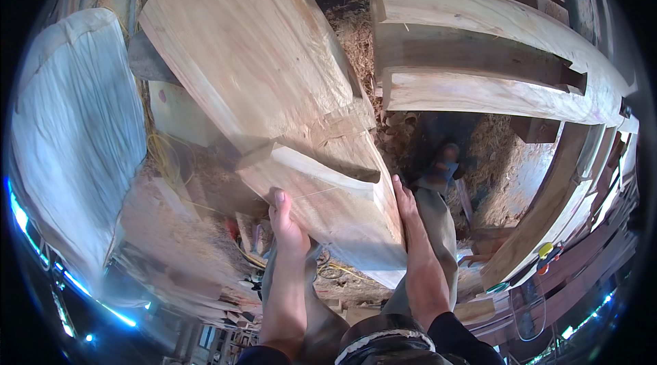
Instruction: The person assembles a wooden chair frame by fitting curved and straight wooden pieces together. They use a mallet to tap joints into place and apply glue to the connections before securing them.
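Observation:
A thick pale wooden block [335, 211] with a curved notch in its far edge lies between my two hands. Its far side meets a long, broad timber slab [246, 43]; whether it rests on the slab or is joined to it, I cannot tell. My left hand [290, 233] grips the block's left edge with the thumb pointing up, the other fingers hidden by the block. Along the right side lies my right hand [413, 218], fingers stretched forward and pressed to the wood, holding the block from that side.
A large carved timber [479, 12] with a long slot lies at the far right. White-blue sheeting [79, 139] covers something on the left. Curved planks [540, 207] stand to the right, near a yellow-and-orange tool [545, 252]. Wood shavings [510, 180] and a yellow cord [161, 160] litter the ground.

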`<state>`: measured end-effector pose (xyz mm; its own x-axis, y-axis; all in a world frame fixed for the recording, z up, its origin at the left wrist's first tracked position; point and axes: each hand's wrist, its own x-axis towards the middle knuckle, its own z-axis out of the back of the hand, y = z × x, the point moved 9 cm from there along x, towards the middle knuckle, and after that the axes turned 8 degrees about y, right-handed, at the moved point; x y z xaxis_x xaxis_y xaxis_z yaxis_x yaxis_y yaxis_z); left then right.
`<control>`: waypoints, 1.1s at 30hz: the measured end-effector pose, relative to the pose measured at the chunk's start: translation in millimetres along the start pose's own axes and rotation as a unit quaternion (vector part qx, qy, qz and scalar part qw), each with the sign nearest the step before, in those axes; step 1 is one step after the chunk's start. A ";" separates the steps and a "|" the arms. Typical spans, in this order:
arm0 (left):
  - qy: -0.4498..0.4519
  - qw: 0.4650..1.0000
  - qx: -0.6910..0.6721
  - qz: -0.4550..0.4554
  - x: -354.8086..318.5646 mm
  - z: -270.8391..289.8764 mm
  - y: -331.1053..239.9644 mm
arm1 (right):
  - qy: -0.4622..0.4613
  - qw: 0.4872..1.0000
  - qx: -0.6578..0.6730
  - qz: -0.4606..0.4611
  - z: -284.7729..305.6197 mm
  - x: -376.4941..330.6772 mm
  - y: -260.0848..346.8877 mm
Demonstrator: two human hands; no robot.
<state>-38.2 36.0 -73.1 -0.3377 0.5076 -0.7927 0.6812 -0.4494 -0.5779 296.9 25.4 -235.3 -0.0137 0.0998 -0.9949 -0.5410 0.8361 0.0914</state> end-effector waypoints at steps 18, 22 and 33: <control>0.022 0.998 -0.049 -0.017 -1.1 -0.1 6.0 | -0.022 0.999 -0.001 0.031 17.3 2.3 5.6; 0.042 0.999 -0.012 -0.032 -2.4 -3.0 -0.1 | -0.004 1.000 0.004 0.007 11.8 -3.6 -10.9; -0.026 0.999 0.018 -0.003 -1.0 -17.1 -2.7 | 0.003 0.999 -0.041 0.016 23.6 15.7 -67.3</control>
<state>-28.6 49.3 -67.4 -0.3762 0.4719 -0.7973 0.6549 -0.4733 -0.5891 352.9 -16.5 -256.0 -0.0380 0.1223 -0.9918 -0.6071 0.7855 0.1201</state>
